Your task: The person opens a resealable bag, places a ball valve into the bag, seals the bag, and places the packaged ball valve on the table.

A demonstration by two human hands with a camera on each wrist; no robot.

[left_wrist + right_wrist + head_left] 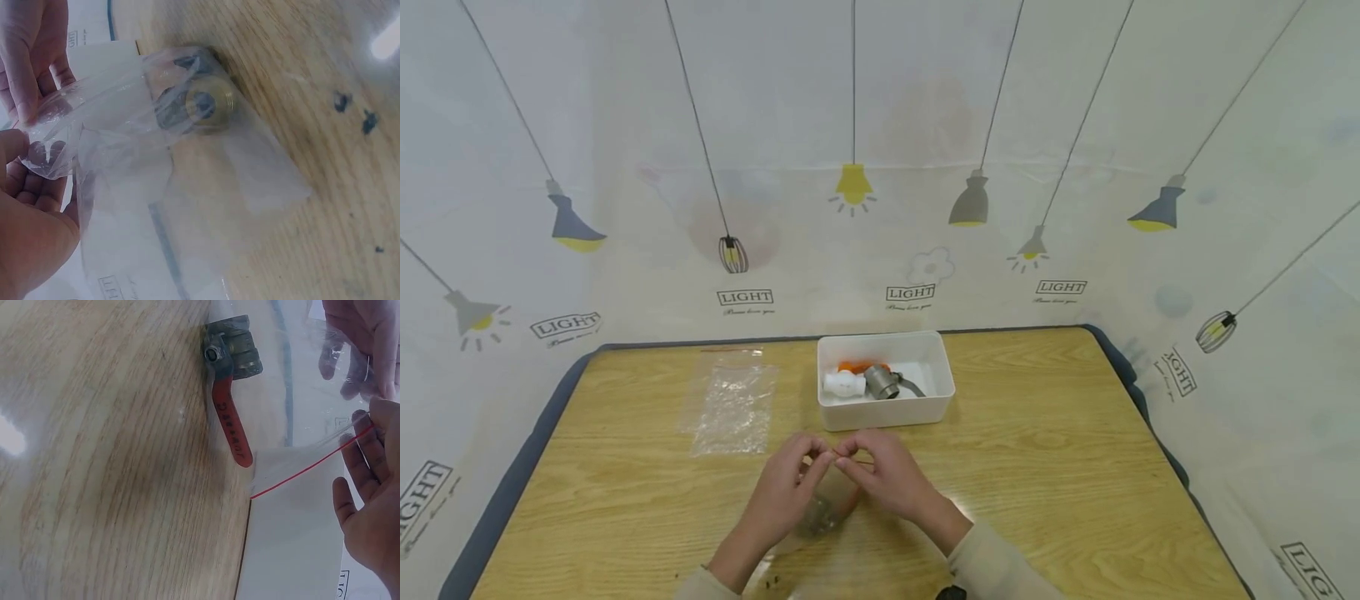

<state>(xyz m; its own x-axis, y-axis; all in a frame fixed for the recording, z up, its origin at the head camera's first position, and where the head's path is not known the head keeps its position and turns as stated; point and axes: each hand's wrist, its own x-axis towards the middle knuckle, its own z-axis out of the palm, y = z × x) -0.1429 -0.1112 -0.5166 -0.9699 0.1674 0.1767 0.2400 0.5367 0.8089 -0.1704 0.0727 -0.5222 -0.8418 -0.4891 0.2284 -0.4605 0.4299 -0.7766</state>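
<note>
A clear zip bag (187, 162) with a red seal line hangs upright from both hands, just above the wooden table. In it lies a brass-coloured ball valve (234, 353) with a red lever handle (230, 422). My left hand (784, 487) pinches the bag's top edge between thumb and forefinger. Close against it, my right hand (891, 479) pinches the same edge at the red seal line (312, 465). The fingertips of the two hands nearly meet. In the head view the hands partly cover the bag, and the valve shows only dimly.
Behind the hands stands a white bin (887, 412) holding a white fitting (845, 384), a grey metal fitting (881, 382) and something orange (857, 366). Flat clear bags (730, 408) lie to its left. A patterned curtain (790, 250) borders the table (1037, 475).
</note>
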